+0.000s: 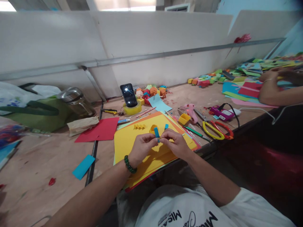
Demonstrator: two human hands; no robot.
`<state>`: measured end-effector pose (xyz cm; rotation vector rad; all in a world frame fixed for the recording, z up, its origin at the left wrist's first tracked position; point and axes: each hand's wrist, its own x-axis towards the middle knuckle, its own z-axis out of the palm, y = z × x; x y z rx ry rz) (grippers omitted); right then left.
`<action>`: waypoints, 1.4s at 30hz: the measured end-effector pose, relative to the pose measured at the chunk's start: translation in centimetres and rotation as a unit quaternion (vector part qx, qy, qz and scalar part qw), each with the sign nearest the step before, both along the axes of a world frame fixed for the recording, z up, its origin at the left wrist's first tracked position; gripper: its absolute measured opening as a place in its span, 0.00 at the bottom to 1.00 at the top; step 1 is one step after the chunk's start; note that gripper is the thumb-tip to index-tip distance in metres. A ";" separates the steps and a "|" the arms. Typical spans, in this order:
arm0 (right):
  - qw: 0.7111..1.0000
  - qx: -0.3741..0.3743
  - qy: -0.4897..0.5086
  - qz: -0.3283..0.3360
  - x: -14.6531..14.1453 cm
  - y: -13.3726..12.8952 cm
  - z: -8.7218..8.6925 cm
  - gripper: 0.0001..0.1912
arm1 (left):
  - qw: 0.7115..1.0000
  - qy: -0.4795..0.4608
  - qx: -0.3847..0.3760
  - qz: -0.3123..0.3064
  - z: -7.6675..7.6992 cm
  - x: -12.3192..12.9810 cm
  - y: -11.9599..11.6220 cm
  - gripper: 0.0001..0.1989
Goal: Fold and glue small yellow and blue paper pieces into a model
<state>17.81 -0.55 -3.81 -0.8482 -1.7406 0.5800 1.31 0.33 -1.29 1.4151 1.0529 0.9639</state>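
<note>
My left hand (146, 145) and right hand (174, 142) pinch a small folded strip of smooth blue paper (156, 132) between their fingertips, just above the flat yellow sheets (132, 151) on the desk (47, 157). Small angular yellow paper pieces (139, 126) lie close beyond my fingers, with yellow-and-red-handled scissors (214, 130) and a glossy pink glue gun (191, 113) off to the right.

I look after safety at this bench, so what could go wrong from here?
The scissors lie at the edge of the table, so the right hand might knock them off. The phone, propped on a tape roll, could slip. The pink glue gun might burn skin if hot.
</note>
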 end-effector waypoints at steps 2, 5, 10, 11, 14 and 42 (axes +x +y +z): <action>1.000 0.011 0.003 -0.003 0.0 0.0 0.0 0.14 | 1.000 0.005 -0.007 -0.004 0.0 0.0 0.0 0.12; 1.000 0.008 0.005 -0.010 -0.1 0.0 -0.1 0.13 | 1.000 -0.001 -0.013 0.001 0.0 0.0 0.0 0.09; 0.999 -0.033 0.009 -0.019 -0.1 0.1 -0.3 0.13 | 1.000 -0.002 -0.026 0.001 0.3 0.1 -0.1 0.08; 0.999 -0.043 0.014 -0.023 -0.1 0.2 -0.3 0.13 | 1.000 -0.005 -0.028 0.000 0.4 0.1 -0.2 0.08; 0.997 -0.062 0.031 -0.032 -0.2 0.2 -0.4 0.13 | 0.999 -0.024 -0.037 -0.010 0.5 0.1 -0.4 0.08; 0.989 0.109 -0.096 -0.021 -0.3 0.1 -0.6 0.08 | 0.993 -0.071 -0.088 0.030 0.3 -0.2 0.2 0.11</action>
